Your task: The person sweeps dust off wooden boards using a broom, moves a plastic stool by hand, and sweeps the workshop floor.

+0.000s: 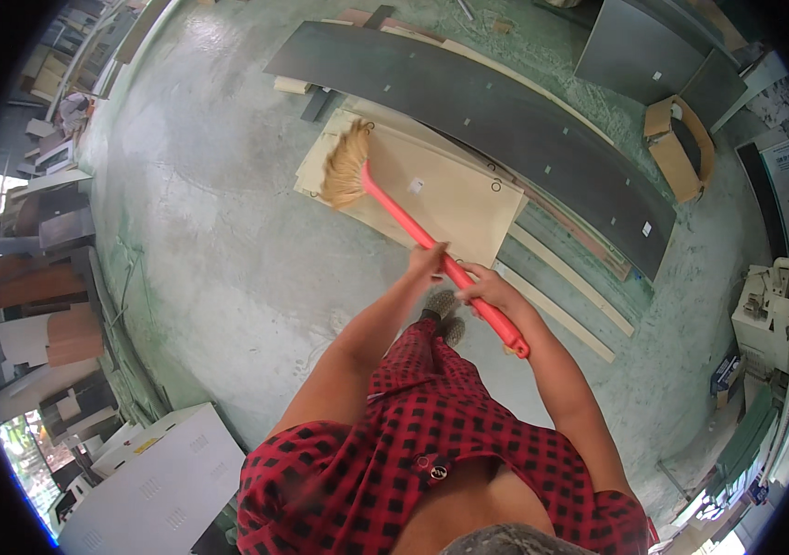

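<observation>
Here, in the head view, the left hand is wrapped around the red handle of a broom, and the right hand curls around it nearer its end. The bristles spread over the left edge of a tan board; whether they touch, I cannot tell. A dark panel lies along the board's far edge.

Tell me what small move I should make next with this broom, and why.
I'd probably guide the bristles left, toward the grey floor: your left hand and right hand both hold the red handle, and the bristles overlap the left end of the tan panels in view.
</observation>
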Demonstrator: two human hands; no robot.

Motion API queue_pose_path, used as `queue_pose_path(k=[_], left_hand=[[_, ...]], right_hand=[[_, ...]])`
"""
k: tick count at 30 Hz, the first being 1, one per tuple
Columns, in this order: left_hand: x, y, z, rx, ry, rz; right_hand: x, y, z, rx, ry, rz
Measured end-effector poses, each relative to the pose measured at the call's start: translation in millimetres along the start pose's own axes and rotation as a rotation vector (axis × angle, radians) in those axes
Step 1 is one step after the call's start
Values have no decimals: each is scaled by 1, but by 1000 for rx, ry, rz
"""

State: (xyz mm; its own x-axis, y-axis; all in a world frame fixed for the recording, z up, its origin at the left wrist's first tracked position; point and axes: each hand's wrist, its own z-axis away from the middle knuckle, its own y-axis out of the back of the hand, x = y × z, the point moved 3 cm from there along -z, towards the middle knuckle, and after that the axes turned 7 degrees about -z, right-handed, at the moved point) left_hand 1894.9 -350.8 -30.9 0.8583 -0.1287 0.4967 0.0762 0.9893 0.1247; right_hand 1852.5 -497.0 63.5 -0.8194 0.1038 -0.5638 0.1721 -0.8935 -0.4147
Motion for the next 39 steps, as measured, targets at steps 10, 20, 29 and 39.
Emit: queue_pose_path(k=[10,20,29,39], left_hand=[[-81,-140,100,-667,33,-513],[-87,-160,136,-839,75,-623],[5,-181,174,-959,-28,-398],[216,15,-19,-190,-183,430]], right_hand=[[95,57,230,451,-122,-166],[129,20,353,932,-11,-113],[52,-23,257,755,210,-163],[-136,-80,9,348,177,-172]])
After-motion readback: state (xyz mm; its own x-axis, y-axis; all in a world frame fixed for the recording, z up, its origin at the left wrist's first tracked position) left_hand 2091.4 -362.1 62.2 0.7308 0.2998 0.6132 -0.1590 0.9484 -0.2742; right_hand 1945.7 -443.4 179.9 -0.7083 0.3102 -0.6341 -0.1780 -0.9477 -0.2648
